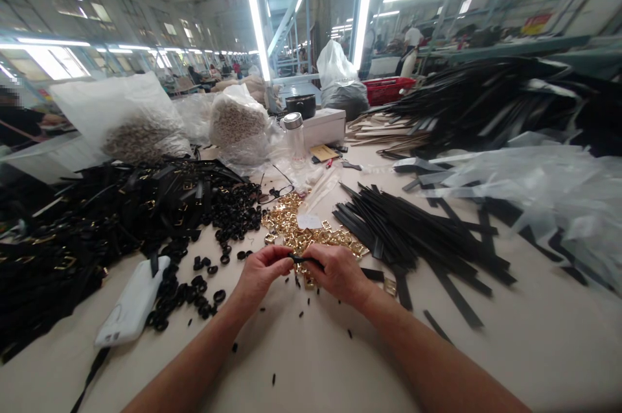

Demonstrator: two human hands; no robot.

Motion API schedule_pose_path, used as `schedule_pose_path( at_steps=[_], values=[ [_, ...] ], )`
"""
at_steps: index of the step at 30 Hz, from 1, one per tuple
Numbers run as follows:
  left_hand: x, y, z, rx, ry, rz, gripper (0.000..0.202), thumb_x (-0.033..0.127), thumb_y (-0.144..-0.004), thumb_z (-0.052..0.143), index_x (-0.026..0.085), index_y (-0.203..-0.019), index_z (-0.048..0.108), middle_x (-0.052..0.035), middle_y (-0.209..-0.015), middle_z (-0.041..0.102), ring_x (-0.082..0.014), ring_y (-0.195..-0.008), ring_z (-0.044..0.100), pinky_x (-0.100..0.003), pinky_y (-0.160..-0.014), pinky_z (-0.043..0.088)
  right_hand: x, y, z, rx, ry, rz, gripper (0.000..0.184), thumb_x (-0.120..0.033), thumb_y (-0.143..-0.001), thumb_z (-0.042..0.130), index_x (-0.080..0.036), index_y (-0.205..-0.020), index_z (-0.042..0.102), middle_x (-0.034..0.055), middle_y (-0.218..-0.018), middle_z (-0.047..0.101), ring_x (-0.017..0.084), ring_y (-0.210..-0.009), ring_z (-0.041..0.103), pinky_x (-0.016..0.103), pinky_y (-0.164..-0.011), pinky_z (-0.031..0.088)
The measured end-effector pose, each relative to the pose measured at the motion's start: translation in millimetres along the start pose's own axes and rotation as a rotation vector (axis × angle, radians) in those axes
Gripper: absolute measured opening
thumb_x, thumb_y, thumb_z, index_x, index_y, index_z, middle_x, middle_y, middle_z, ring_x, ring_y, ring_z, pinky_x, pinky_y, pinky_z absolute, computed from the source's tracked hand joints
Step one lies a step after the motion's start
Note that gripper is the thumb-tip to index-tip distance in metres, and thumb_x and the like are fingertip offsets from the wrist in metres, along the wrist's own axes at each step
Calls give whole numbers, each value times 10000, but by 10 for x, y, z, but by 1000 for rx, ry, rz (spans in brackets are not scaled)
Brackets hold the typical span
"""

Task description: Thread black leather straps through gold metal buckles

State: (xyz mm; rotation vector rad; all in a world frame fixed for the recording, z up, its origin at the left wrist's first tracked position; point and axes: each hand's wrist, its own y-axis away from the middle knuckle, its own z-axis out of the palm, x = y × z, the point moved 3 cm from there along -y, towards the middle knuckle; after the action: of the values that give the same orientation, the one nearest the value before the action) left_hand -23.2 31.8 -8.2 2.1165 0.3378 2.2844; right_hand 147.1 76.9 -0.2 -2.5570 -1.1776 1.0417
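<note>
Between my two hands a narrow black strap [305,259] is stretched at the middle of the table. My left hand [266,268] pinches its left end between thumb and fingers. The fingers of my right hand [336,268] are wrapped round the other end, which passes out of sight into the palm. A tail of black strap [373,275] shows just right of that hand. Just beyond and under both hands spreads a heap of gold buckles [286,215]. To their left is a pile of small black loops [238,209], and to their right a stack of flat black straps [403,231].
Black straps with gold buckles [140,192] are heaped at left, near a white power bank [132,303]. A glass bottle [294,134], eyeglasses [276,191] and filled plastic bags [238,118] stand farther back. Clear plastic sheets [558,192] lie at right. Small black bits dot the table.
</note>
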Motion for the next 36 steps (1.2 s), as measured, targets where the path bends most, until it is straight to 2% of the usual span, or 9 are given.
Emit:
schedule_pose_path(
  at_steps=[11, 17, 26, 36],
  values=[
    [-105, -51, -38, -39, 34, -39, 283, 304, -642, 809, 145, -858, 719, -45, -776, 710, -139, -676, 624, -245, -656, 500, -14, -6, -20, -50, 8, 13, 39, -209, -874, 620, -218, -852, 652, -11, -768, 684, 143, -716, 630, 213, -611, 352],
    [-102, -22, -15, -126, 73, -145, 268, 299, -659, 800, 155, -872, 722, -46, -803, 706, -122, -657, 621, -226, -634, 483, 24, -5, 16, -89, 8, -9, 75, -195, -869, 609, -237, -905, 660, -12, -806, 696, 146, -725, 636, 218, -614, 366],
    [-82, -31, 10, -73, 15, -50, 246, 290, -672, 778, 160, -868, 705, -25, -781, 686, -121, -670, 596, -234, -648, 469, 29, -9, 25, -114, -5, 57, 97, -232, -853, 630, -227, -947, 658, 4, -832, 706, 159, -754, 643, 226, -641, 393],
    [-65, -21, 44, -104, 0, -48, 263, 312, -660, 786, 140, -842, 703, -26, -710, 670, -122, -619, 573, -233, -606, 447, 24, -5, -4, -101, -37, -55, 93, -203, -869, 612, -237, -930, 674, -1, -835, 704, 143, -755, 646, 212, -657, 405]
  ],
)
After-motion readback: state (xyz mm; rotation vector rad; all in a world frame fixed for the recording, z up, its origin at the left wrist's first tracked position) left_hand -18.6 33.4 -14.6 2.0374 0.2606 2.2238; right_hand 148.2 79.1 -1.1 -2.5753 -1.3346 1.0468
